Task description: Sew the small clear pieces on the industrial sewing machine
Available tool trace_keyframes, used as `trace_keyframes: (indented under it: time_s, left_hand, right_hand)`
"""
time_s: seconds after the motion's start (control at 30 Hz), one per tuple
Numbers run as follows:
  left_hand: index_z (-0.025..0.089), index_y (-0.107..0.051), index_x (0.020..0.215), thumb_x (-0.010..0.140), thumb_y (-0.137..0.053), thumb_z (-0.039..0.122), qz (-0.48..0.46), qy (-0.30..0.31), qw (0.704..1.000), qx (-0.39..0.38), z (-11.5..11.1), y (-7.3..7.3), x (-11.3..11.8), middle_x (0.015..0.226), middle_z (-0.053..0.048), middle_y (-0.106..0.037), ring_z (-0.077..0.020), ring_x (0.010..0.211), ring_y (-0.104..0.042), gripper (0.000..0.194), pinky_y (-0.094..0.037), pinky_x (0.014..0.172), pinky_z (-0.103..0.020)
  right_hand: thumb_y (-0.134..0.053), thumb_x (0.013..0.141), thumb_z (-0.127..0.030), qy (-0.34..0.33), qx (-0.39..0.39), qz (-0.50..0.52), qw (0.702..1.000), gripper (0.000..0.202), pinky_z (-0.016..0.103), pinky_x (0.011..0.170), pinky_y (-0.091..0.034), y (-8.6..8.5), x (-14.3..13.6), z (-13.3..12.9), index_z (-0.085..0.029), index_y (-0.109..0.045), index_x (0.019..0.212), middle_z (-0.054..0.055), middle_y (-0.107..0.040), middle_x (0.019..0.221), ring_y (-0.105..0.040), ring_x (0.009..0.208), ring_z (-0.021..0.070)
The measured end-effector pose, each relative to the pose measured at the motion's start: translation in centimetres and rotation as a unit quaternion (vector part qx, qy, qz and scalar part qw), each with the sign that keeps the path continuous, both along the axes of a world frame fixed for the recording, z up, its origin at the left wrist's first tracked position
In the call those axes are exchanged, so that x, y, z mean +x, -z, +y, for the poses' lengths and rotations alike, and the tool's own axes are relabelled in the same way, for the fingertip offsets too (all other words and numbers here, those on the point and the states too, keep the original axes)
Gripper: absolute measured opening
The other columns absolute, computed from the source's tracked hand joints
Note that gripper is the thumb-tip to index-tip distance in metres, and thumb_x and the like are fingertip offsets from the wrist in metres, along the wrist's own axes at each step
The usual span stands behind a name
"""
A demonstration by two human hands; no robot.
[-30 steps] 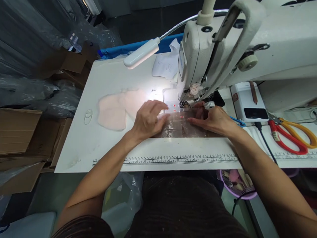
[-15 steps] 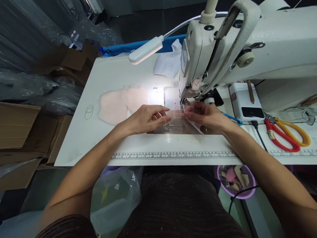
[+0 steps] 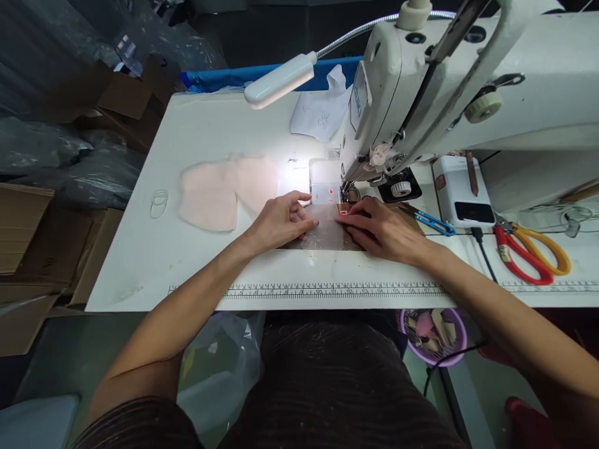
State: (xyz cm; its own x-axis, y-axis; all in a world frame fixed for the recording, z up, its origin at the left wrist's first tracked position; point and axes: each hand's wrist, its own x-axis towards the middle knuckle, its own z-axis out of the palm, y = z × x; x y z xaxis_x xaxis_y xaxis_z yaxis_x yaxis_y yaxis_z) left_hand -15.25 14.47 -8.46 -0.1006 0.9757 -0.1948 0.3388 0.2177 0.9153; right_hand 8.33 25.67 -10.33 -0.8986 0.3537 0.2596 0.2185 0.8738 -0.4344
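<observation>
A sheer, pale piece of fabric [image 3: 326,232] lies over a brown strip at the front of the sewing table, below the presser foot [image 3: 345,192] of a white sewing machine. My left hand [image 3: 285,219] rests at the fabric's left side, index finger and thumb apart, its other fingers curled. On the right, my right hand [image 3: 386,229] has its fingertips closed on the fabric's edge, just in front of the foot. Small red marks [image 3: 330,192] show left of the foot, and another lies by my right fingertips. The exact contact under the fingers is hidden.
Blue thread snips [image 3: 433,221] lie beside my right hand. Red-and-yellow-handled scissors [image 3: 531,255] and a white device [image 3: 463,190] are further right. Pink fabric pieces [image 3: 210,196] lie left. A lamp [image 3: 281,81] hangs above; a ruler strip [image 3: 327,291] runs along the front edge.
My right hand has lowered the fabric's raised right edge, and it now lies flatter. My left hand stays beside the fabric. The whole view has shifted slightly.
</observation>
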Motion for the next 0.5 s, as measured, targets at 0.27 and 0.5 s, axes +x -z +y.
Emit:
trace_keyframes:
  time_s: [0.27,0.5]
  left_hand:
    - [0.016,-0.056,0.129,0.081,-0.077,0.033,0.1,-0.041,0.991,0.079,0.0,0.6,0.0,0.08,0.0,-0.071,-0.0107,0.061,-0.066,0.055,-0.056,0.064,-0.025]
    - [0.014,-0.058,0.123,0.078,-0.078,0.027,-0.001,-0.059,0.998,0.021,0.6,0.7,-0.3,0.073,0.001,-0.068,-0.0103,0.056,-0.064,0.051,-0.054,0.057,-0.025]
  right_hand:
    - [-0.042,0.1,-0.029,0.023,0.1,-0.041,0.994,0.039,0.038,0.073,-0.053,0.6,-0.9,0.7,-0.02,-0.066,0.129,0.015,-0.059,0.109,-0.058,0.089,0.0267]
    - [-0.047,0.1,-0.035,0.043,-0.022,0.028,0.998,0.04,0.038,0.084,-0.053,1.2,0.4,1.1,-0.022,-0.064,0.134,0.013,-0.06,0.113,-0.062,0.097,0.0247]
